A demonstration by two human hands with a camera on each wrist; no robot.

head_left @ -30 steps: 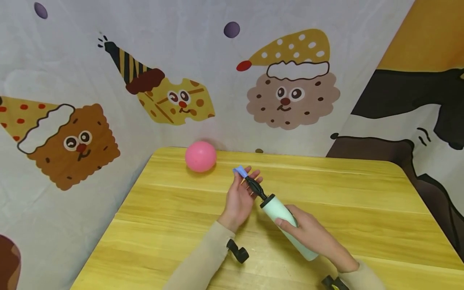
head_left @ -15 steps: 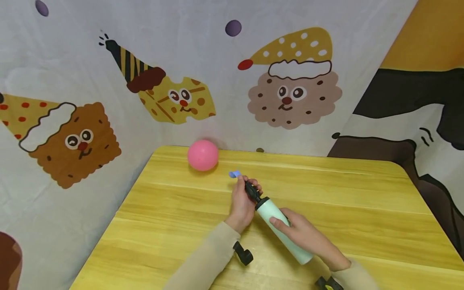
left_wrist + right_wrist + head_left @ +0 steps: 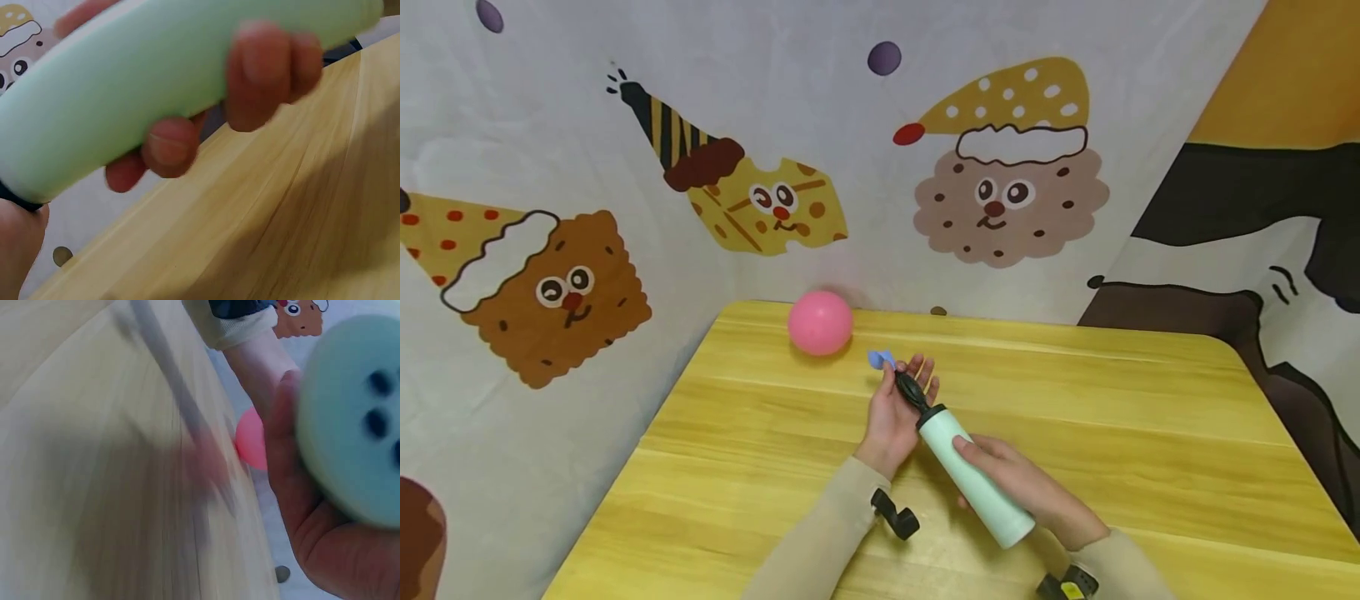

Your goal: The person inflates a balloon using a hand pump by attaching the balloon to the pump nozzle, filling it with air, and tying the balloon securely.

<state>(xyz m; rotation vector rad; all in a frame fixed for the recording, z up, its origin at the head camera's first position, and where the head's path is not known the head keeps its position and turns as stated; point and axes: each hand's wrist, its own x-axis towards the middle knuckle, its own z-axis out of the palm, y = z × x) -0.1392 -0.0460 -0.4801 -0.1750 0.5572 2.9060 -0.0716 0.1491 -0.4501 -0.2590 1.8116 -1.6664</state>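
Note:
A mint-green hand pump (image 3: 973,475) with a black nozzle tilts up to the left over the table. My right hand (image 3: 1022,479) grips its barrel, the thumb along the top. In the left wrist view, the right hand's fingers (image 3: 257,78) curl under the pump (image 3: 125,87). The pump's base (image 3: 350,425), dotted with dark holes, faces the right wrist camera. A small limp blue balloon (image 3: 877,359) sits at the nozzle tip. My left hand (image 3: 889,425) pinches it there with thumb and forefinger, its other fingers spread behind the nozzle.
A round, inflated pink balloon (image 3: 821,323) rests near the table's back left edge. The wooden table (image 3: 1120,425) ends at a cloth backdrop (image 3: 865,233) printed with cartoon biscuits. Black wrist mounts (image 3: 897,517) stick out from the sleeves.
The pump and my right hand have shifted left. My left hand's fingers curled in around the nozzle, then spread out again; the blue balloon has moved slightly left with the tip.

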